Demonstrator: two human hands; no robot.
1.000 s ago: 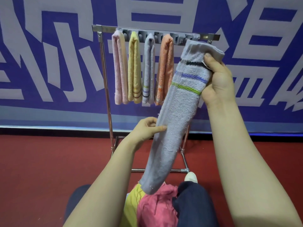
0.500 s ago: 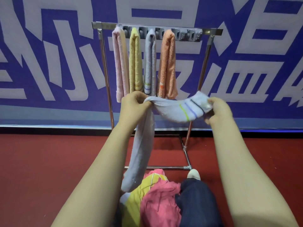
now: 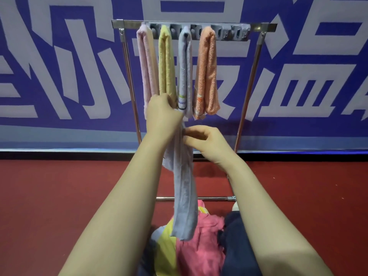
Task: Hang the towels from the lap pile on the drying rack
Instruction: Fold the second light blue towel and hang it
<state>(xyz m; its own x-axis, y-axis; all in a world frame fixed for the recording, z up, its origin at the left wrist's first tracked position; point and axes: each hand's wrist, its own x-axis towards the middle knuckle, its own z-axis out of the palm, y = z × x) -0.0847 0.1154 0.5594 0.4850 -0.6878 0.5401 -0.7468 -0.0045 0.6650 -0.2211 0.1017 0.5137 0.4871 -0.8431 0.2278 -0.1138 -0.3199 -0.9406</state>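
Note:
A grey-blue towel (image 3: 184, 196) hangs folded lengthwise from my left hand (image 3: 162, 114), which is shut on its top end in front of the rack. My right hand (image 3: 203, 139) pinches the same towel just below and to the right. Its lower end reaches the lap pile (image 3: 197, 244) of pink and yellow towels. The metal drying rack (image 3: 258, 26) stands ahead with several towels clipped to its top bar: pink (image 3: 146, 62), yellow (image 3: 166, 60), grey (image 3: 185, 66) and orange (image 3: 207, 70).
Grey clips (image 3: 231, 33) with nothing in them sit on the bar right of the orange towel. The rack's base bar (image 3: 215, 198) lies on the red floor (image 3: 59, 196). A blue and white banner wall (image 3: 59, 76) stands behind. My dark trouser leg (image 3: 235, 240) is at the bottom right.
The towel went from being held high by my right hand to stretched between both hands, then doubled over. Both hands have come together at its top end.

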